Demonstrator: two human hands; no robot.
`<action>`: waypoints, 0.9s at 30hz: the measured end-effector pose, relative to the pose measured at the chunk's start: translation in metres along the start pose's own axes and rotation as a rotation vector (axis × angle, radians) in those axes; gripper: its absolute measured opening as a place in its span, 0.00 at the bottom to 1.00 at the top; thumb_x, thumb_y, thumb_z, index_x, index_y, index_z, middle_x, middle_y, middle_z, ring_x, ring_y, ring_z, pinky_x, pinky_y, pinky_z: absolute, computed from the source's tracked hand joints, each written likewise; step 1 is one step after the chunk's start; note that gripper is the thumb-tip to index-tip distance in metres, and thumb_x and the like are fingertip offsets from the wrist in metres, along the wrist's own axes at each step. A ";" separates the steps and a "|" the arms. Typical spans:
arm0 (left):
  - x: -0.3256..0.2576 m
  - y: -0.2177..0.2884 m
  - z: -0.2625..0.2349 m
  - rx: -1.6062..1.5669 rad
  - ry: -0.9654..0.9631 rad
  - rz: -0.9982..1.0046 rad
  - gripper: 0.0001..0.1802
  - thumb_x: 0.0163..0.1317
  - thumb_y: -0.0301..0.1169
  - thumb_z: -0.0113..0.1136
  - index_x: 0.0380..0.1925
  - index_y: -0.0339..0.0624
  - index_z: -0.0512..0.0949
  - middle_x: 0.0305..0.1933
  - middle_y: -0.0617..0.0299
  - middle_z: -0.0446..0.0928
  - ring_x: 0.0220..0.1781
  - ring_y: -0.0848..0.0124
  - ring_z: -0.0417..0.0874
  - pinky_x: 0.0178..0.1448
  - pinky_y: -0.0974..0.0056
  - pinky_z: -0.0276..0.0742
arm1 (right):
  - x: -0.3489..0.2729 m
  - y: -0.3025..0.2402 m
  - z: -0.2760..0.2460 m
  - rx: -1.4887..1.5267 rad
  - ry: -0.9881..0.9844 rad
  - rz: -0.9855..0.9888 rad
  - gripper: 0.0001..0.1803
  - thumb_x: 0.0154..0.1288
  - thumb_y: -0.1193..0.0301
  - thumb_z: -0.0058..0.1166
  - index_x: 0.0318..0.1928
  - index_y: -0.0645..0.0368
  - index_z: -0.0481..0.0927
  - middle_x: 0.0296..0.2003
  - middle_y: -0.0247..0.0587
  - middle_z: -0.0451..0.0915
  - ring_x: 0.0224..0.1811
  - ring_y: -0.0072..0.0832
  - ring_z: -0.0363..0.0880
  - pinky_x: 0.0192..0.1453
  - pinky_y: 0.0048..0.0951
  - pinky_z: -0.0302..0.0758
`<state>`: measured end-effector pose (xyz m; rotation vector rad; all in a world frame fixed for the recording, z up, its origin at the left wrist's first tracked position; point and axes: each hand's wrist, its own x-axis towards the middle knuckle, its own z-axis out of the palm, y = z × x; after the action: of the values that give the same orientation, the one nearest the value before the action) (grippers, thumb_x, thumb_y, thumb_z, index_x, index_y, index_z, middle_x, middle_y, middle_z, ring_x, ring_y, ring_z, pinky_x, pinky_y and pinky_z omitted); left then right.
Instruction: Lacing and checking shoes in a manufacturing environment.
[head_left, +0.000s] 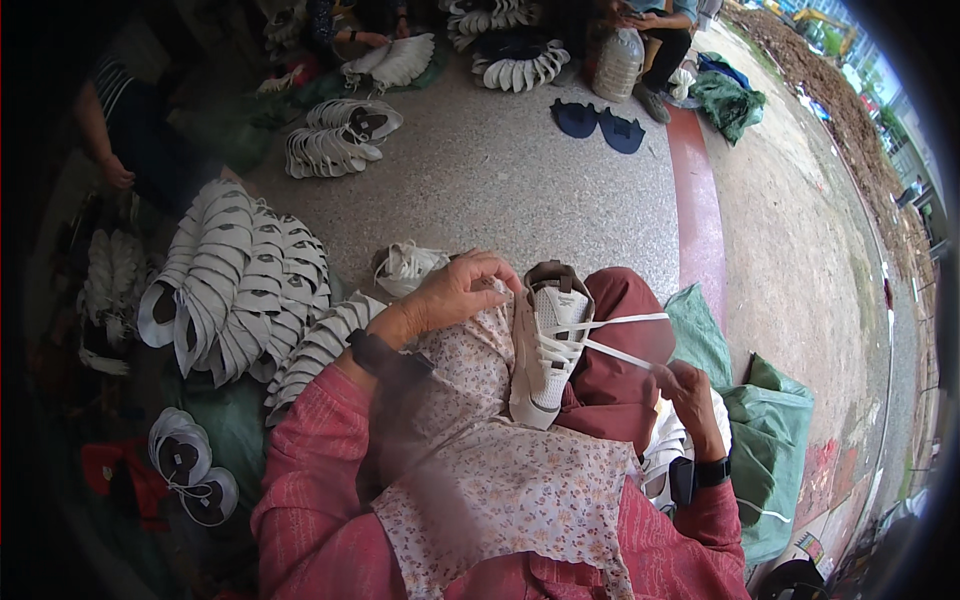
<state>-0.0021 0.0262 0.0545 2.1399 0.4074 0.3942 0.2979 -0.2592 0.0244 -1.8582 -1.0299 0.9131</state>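
A white-and-beige shoe upper (548, 345) lies on my lap, its brown-lined collar pointing away from me. White shoelace (628, 320) is threaded across its front, and two lengths stretch off to the right. My right hand (692, 395) is closed, pinching the lace beside my right knee. With bent fingers, my left hand (462, 292) grips the left edge of the upper near the collar. Just beyond that hand sits a laced white upper (412, 268). More white uppers (665, 450) lie partly hidden by my right wrist.
Stacks of nested white uppers (245, 280) stand to my left, with a few loose uppers (190, 465) nearer. Green sacking (765, 440) lies at my right. Dark blue pieces (600, 125) and a large plastic jug (619, 65) are ahead, where other people sit working.
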 end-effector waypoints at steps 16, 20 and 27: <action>0.052 0.014 0.045 0.136 -0.161 0.115 0.14 0.54 0.38 0.68 0.36 0.42 0.84 0.35 0.60 0.78 0.40 0.63 0.81 0.46 0.61 0.76 | -0.006 -0.008 -0.034 1.198 0.007 0.002 0.17 0.78 0.57 0.43 0.38 0.55 0.79 0.57 0.46 0.78 0.40 0.28 0.79 0.42 0.28 0.74; 0.063 0.020 0.065 0.399 -0.202 0.261 0.11 0.51 0.39 0.66 0.30 0.46 0.83 0.36 0.63 0.76 0.47 0.62 0.78 0.54 0.56 0.69 | -0.010 -0.007 -0.049 1.374 -0.007 -0.098 0.20 0.78 0.56 0.42 0.42 0.59 0.79 0.54 0.44 0.79 0.35 0.27 0.75 0.39 0.29 0.69; 0.055 0.047 0.046 -0.413 -0.410 -0.211 0.15 0.71 0.44 0.54 0.36 0.45 0.79 0.39 0.66 0.77 0.43 0.72 0.77 0.51 0.61 0.72 | -0.028 0.008 -0.092 1.666 -0.007 -0.195 0.17 0.80 0.58 0.40 0.37 0.57 0.72 0.34 0.31 0.73 0.31 0.22 0.69 0.38 0.28 0.65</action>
<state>0.0728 -0.0091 0.0754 1.6969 0.2812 -0.0814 0.3683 -0.3149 0.0609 -0.3330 -0.1486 1.0778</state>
